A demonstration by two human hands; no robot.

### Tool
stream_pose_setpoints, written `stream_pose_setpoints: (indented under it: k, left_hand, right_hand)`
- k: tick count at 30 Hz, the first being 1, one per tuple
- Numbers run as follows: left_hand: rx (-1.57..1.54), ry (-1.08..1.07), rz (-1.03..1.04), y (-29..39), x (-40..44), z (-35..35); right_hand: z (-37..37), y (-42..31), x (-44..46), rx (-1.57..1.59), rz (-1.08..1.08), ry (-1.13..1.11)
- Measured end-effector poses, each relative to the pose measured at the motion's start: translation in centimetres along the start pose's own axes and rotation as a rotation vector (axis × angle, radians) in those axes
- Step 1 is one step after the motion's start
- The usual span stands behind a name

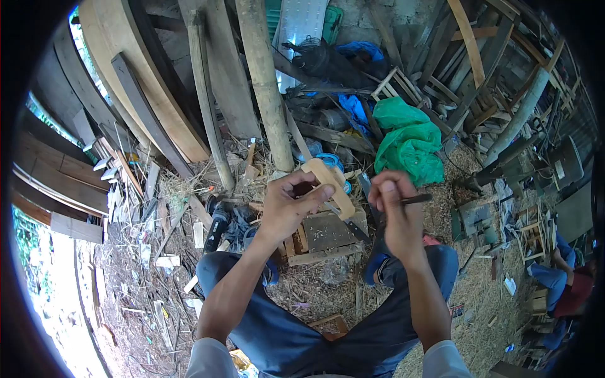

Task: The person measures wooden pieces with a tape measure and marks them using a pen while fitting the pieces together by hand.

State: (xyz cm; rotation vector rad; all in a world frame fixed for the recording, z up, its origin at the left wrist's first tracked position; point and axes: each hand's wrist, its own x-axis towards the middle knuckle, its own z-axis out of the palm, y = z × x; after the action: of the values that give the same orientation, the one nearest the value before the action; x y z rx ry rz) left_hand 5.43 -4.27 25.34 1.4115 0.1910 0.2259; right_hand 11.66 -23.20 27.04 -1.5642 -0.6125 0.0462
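Your left hand (291, 205) is raised, thumb and fingers pinched. Your right hand (397, 211) is up too, fingers curled, forearms angled inward.

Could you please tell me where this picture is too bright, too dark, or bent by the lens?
Head view: daylight burns out the lower left; the pale panel at the top has bluish-white glare; the long light plank at upper left looks bowed, probably by the wide lens; the corners go black.
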Motion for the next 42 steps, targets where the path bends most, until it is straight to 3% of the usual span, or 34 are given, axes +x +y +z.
stream_pose_setpoints:
  k: [1, 16, 24, 42]
  left_hand:
    - [-0.020, -0.003, -0.006, -0.2, 0.0, 0.2]
    - [-0.069, -0.117, -0.037, 0.4, -0.4, 0.2]
    - [-0.087, -0.154, -0.027, 0.2, -0.5, -0.5]
    - [-0.121, -0.157, -0.034, 0.4, -0.6, -0.1]
  right_hand:
    - [0.1, 0.3, -0.4, -0.088, 0.088, -0.055]
    - [2.2, -0.1, -1.4, -0.136, 0.075, 0.033]
    - [2.3, -0.6, -1.7, -0.295, -0.104, 0.022]
    - [2.0, -0.9, -1.4, -0.301, -0.136, 0.012]
